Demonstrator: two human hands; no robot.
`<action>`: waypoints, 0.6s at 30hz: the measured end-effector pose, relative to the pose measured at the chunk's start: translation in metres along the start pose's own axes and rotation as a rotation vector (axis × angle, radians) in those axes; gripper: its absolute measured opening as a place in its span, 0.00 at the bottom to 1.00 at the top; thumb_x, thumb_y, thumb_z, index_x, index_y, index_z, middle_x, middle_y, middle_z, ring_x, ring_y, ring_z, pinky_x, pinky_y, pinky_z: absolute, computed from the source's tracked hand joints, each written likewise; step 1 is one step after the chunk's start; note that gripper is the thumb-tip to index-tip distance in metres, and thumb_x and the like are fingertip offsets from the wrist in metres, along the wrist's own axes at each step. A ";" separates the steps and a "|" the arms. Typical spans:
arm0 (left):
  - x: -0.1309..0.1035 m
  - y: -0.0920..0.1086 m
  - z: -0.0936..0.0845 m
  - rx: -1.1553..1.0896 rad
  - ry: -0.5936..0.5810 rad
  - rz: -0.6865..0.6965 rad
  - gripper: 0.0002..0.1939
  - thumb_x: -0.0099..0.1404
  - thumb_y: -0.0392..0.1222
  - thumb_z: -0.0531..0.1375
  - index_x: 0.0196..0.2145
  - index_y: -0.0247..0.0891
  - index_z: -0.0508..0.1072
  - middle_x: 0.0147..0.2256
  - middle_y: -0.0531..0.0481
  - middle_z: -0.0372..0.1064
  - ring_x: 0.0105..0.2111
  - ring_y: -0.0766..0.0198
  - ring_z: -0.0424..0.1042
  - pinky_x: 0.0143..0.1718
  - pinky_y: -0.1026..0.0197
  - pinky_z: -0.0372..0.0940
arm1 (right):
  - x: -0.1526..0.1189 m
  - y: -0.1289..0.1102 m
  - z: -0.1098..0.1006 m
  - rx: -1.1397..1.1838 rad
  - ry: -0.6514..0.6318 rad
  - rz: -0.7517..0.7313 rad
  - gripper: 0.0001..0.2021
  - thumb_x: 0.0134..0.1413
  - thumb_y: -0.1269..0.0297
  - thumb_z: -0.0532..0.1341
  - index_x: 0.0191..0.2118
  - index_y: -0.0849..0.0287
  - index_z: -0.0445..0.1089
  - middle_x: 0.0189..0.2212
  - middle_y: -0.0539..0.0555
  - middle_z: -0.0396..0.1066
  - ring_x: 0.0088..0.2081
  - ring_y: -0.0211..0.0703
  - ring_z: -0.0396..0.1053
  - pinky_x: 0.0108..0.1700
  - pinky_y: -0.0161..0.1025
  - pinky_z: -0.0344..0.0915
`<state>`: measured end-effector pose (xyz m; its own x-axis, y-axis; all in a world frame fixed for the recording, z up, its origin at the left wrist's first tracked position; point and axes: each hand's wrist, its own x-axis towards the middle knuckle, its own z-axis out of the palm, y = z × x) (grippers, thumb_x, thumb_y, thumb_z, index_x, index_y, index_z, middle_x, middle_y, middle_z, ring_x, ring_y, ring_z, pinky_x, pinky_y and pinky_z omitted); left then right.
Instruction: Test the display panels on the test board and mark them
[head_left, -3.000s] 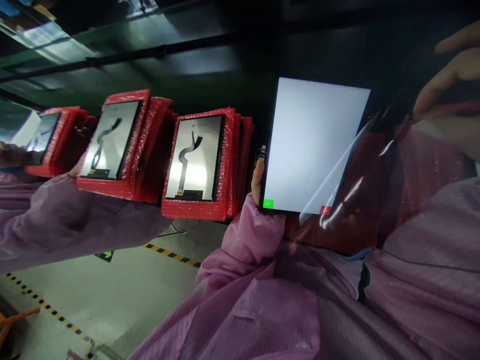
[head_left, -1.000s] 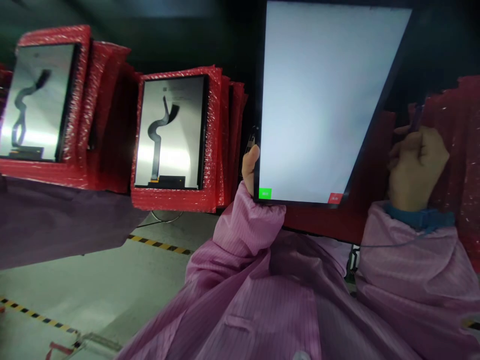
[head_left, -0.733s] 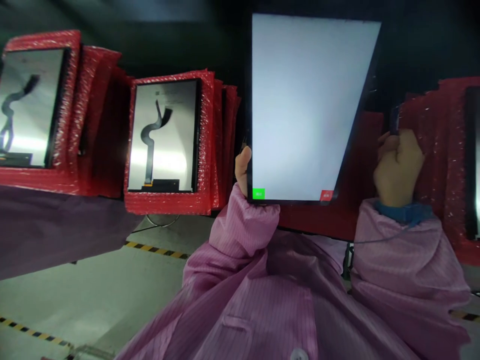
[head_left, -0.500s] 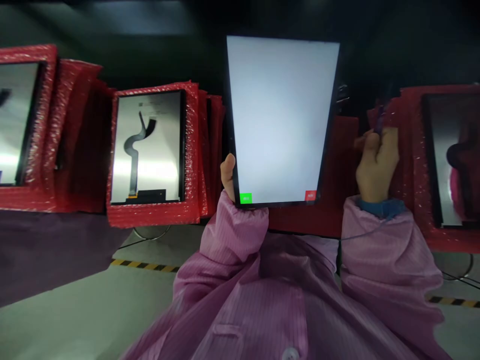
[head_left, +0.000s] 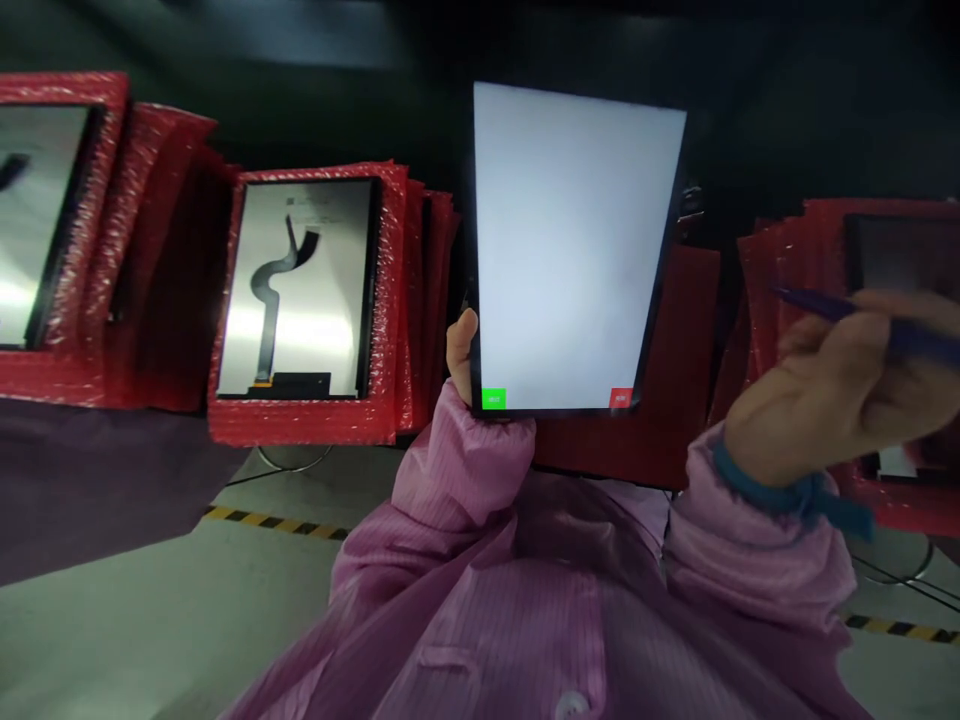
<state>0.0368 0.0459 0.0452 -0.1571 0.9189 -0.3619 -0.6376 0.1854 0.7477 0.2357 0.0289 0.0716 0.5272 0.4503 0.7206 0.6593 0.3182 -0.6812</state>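
Observation:
A lit display panel [head_left: 574, 250], white with a green box at its lower left and a red box at its lower right, is held up in front of me. My left hand [head_left: 462, 350] grips its lower left edge; the thumb shows and the other fingers are hidden behind the panel. To the right, my right hand [head_left: 847, 390] is closed round a purple pen [head_left: 817, 303], slightly blurred, with the pen's tip pointing left. Behind that hand lies a display panel [head_left: 889, 250] on red bubble wrap, partly covered by the hand. A blue band [head_left: 772, 490] circles my right wrist.
Left of the lit panel, a display panel with a flex cable [head_left: 315, 320] lies on stacked red bubble-wrap sheets [head_left: 300, 425]. Another panel [head_left: 45, 220] rests on red wrap at the far left. A red surface [head_left: 675, 350] shows behind the lit panel. Striped tape [head_left: 274, 522] marks the floor.
My right hand has swung right and turned, so the pen now lies nearly level instead of upright. The lit panel stays in my left hand, shifted slightly right in view.

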 end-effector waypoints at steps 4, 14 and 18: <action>0.001 0.000 0.000 0.027 0.052 -0.026 0.28 0.62 0.64 0.51 0.49 0.45 0.76 0.49 0.45 0.77 0.61 0.46 0.67 0.53 0.48 0.73 | -0.029 -0.031 0.006 0.279 -0.206 -0.123 0.08 0.59 0.60 0.58 0.31 0.53 0.69 0.22 0.48 0.65 0.21 0.38 0.67 0.21 0.39 0.61; 0.008 -0.007 -0.008 -0.096 0.089 -0.014 0.24 0.63 0.64 0.55 0.41 0.43 0.79 0.45 0.47 0.79 0.59 0.42 0.70 0.47 0.47 0.76 | -0.059 -0.027 0.005 0.274 -0.568 -0.280 0.05 0.57 0.70 0.58 0.33 0.52 0.62 0.22 0.46 0.73 0.22 0.39 0.68 0.24 0.39 0.65; 0.007 -0.007 -0.009 -0.089 0.141 -0.025 0.25 0.63 0.64 0.56 0.43 0.44 0.79 0.45 0.46 0.79 0.57 0.42 0.72 0.47 0.48 0.76 | -0.058 -0.028 0.008 0.262 -0.558 -0.303 0.05 0.57 0.69 0.59 0.34 0.51 0.62 0.23 0.46 0.74 0.23 0.40 0.68 0.26 0.42 0.66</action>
<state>0.0337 0.0477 0.0322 -0.2406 0.8551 -0.4593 -0.7058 0.1707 0.6875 0.1821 0.0008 0.0475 -0.0612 0.6495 0.7579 0.5461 0.6574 -0.5192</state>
